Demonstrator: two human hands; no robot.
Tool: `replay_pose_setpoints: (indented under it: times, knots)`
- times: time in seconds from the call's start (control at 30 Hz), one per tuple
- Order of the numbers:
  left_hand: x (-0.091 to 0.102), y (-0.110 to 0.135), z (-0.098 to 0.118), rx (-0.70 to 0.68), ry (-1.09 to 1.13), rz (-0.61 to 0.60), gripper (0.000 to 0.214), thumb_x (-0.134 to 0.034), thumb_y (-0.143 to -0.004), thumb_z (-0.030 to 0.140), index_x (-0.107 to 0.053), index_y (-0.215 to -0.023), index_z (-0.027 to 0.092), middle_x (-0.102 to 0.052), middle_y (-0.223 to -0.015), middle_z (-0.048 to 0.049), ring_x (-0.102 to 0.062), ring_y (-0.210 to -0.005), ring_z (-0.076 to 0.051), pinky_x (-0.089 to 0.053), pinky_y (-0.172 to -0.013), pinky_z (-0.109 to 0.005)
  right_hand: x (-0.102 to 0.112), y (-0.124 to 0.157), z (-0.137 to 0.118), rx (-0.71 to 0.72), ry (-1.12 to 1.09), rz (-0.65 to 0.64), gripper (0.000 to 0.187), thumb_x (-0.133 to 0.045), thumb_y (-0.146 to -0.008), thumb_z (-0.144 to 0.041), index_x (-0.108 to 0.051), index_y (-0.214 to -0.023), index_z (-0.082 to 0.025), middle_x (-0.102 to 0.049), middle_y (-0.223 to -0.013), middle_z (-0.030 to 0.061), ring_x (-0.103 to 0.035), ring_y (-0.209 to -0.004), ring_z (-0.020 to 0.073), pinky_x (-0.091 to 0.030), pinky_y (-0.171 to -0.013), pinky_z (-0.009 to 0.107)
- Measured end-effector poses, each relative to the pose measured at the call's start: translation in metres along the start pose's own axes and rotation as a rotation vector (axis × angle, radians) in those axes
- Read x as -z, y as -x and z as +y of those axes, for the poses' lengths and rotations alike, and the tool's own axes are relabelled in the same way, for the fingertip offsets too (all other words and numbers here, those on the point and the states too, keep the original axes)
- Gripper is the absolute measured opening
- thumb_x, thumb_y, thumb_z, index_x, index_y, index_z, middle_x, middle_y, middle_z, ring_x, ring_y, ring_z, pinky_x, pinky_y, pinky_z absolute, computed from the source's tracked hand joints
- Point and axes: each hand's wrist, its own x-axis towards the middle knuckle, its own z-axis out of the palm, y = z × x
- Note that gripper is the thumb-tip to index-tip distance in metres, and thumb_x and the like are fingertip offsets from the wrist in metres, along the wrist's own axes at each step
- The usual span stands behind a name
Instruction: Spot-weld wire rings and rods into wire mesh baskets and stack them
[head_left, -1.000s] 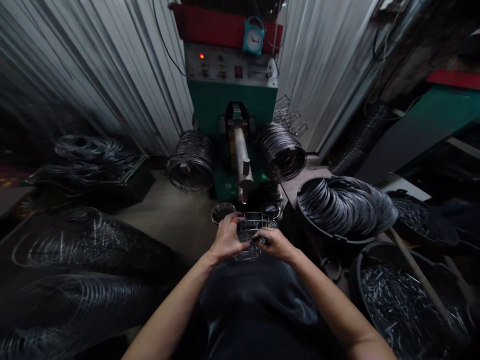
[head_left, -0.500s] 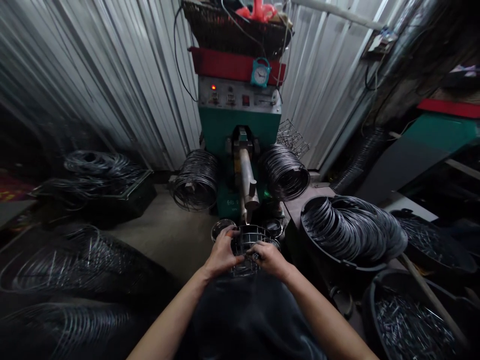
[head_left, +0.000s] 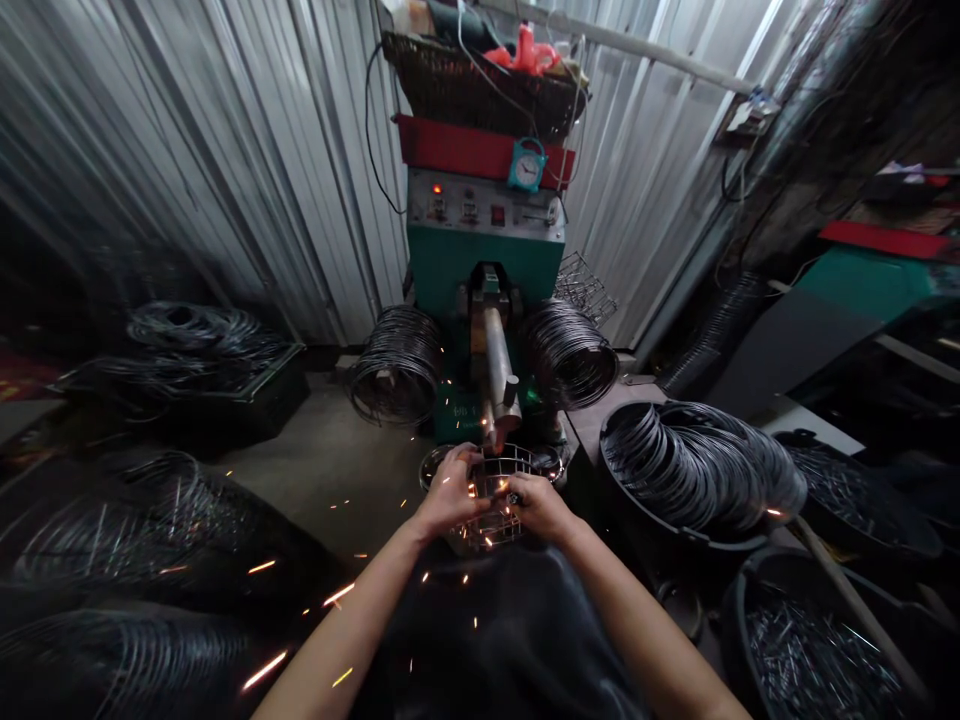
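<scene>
clasping the wire basket point(head_left: 514, 463) in your left hand point(head_left: 452, 492), right hand point(head_left: 541, 502) pinching at its wires, you hold it beneath the machine's arm point(head_left: 499, 355) in the head view; sparks point(head_left: 264, 671) now fly where none flew a moment ago, suggesting a weld; concrete floor point(head_left: 330, 440) shows leftward, corrugated wall point(head_left: 292, 150) behind.

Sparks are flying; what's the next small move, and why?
Probably hold the left hand and right hand steady at the wire frame until the sparks fade: they scatter around both hands, and the frame sits close to the metal rod's tip.
</scene>
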Motion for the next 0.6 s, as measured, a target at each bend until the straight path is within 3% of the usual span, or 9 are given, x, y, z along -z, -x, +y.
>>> replay_pose_setpoints:
  times: [0.23, 0.6]
  knots:
    - [0.006, -0.006, 0.008, 0.070, -0.025, -0.046, 0.056, -0.075, -0.050, 0.022, -0.054, -0.102, 0.015, -0.050, -0.123, -0.0153, -0.048, -0.118, -0.030, -0.040, -0.100, -0.045, 0.004, -0.009, 0.005, 0.030, 0.022, -0.005, 0.021, -0.058, -0.071, -0.002, -0.066, -0.083, -0.018, -0.068, -0.083, 0.0044, -0.064, -0.079, 0.0156, -0.049, -0.072, 0.025]
    - [0.007, -0.013, 0.010, 0.118, -0.100, -0.054, 0.056, -0.074, -0.051, 0.024, -0.054, -0.102, 0.017, -0.050, -0.124, -0.0128, -0.048, -0.118, -0.030, -0.041, -0.100, -0.043, -0.003, -0.011, 0.010, -0.036, 0.080, 0.031, 0.028, -0.054, -0.071, 0.000, -0.066, -0.088, -0.019, -0.068, -0.089, 0.0051, -0.064, -0.085, 0.0172, -0.049, -0.076, 0.026]
